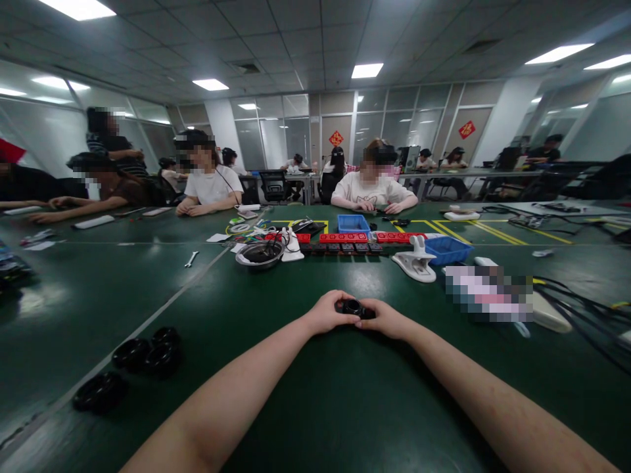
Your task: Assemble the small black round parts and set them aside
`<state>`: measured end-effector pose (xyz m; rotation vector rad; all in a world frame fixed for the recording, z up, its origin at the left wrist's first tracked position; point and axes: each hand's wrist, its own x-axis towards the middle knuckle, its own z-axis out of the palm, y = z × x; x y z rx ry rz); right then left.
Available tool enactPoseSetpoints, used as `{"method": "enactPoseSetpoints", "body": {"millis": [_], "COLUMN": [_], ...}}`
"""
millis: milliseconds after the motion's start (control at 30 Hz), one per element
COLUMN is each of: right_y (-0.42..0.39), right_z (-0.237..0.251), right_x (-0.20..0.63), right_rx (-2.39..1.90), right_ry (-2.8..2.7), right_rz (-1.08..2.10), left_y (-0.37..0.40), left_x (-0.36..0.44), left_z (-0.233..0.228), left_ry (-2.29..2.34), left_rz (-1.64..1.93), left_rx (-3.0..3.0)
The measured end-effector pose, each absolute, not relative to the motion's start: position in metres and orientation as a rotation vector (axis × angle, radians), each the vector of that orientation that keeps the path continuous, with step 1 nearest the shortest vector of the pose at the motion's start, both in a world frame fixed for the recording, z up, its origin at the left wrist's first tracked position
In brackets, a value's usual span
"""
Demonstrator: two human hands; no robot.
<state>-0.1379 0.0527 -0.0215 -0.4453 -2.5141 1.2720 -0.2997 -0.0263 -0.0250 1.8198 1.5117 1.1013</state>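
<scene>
Both hands meet over one small black round part [353, 307], which sits on the green table [305, 407] toward the middle, well in from the near edge. The left hand [329, 313] closes on it from the left side and the right hand [385, 318] from the right, fingertips pinching it between them, so neither hand is nearer than the other. Its ringed face points up; I cannot make out a long axis. More black rings [145, 355] lie well apart toward the table's left edge. A metal bowl [259, 254] and a white clamp [415, 261] stand farther back, near the seated people.
</scene>
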Motion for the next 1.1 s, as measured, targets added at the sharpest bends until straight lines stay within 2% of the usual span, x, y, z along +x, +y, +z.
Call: {"method": "enactPoseSetpoints", "body": {"millis": [367, 500, 700, 800, 900, 1100], "right_y": [0.053, 0.049, 0.031, 0.024, 0.024, 0.042], "right_z": [-0.025, -0.027, -0.032, -0.030, -0.027, -0.023], "right_x": [-0.138, -0.142, -0.159, -0.163, -0.159, -0.142], "right_rx": [-0.610, -0.750, -1.202, -1.245, -1.142, -0.689], "right_ry": [-2.499, -2.512, -2.480, -2.486, -2.510, -2.617], "right_rz": [1.247, 0.989, 0.358, 0.214, 0.291, 0.665], "left_y": [-0.025, -0.027, -0.030, -0.030, -0.029, -0.026], "left_x": [-0.299, -0.292, -0.274, -0.272, -0.280, -0.300], "left_z": [-0.029, -0.027, -0.026, -0.026, -0.025, -0.021], "left_ry": [1.513, 1.616, 1.994, 2.014, 1.901, 1.496], "left_rz": [1.114, 1.168, 1.283, 1.308, 1.289, 1.127], "left_rx": [1.779, 1.763, 1.618, 1.621, 1.701, 1.687]}}
